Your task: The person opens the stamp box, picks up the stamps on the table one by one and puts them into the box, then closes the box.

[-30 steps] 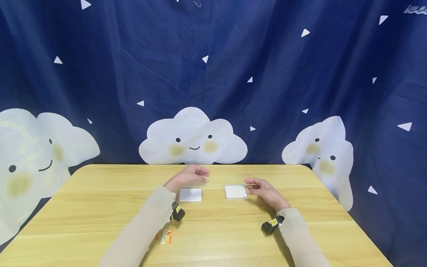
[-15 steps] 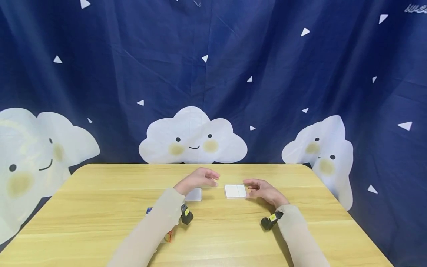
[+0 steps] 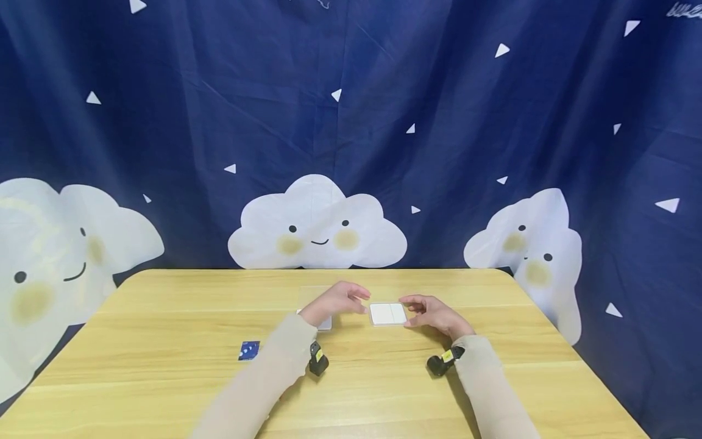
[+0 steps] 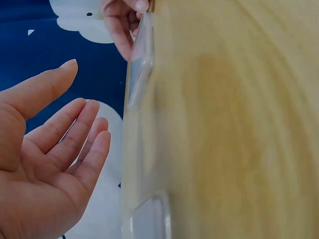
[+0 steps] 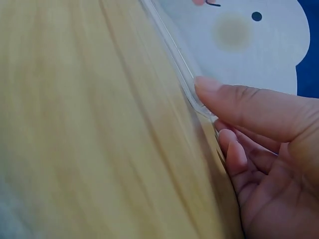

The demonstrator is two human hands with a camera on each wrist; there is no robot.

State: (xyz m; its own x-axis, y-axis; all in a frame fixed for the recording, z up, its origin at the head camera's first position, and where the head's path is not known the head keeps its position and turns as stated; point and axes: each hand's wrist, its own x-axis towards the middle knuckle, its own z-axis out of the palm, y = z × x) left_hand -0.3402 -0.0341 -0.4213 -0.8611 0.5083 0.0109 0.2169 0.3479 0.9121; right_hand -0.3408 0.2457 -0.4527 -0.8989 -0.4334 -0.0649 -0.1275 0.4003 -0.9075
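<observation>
A flat clear plastic case (image 3: 387, 313) with a white inside and a thin dividing line lies on the wooden table. My right hand (image 3: 437, 315) holds its right end, thumb at the near corner and index finger at the far one. In the right wrist view, the thumb (image 5: 239, 104) is against the case's edge, with the other fingers curled beside it. My left hand (image 3: 342, 299) hovers just off the case's left end. Its fingers are spread and hold nothing in the left wrist view. A second flat clear case (image 3: 325, 324) lies partly hidden under the left wrist.
A small blue card (image 3: 249, 350) lies left of the left forearm. A faint clear sheet (image 3: 308, 295) shows behind the second case. The wooden table (image 3: 181, 329) ends at a dark blue curtain (image 3: 263, 110) with clouds. Both wrists wear small black cameras.
My left hand has moved right, from beyond the second case to near the held case's left end. Its forearm has uncovered the blue card. The right hand has stayed nearly still.
</observation>
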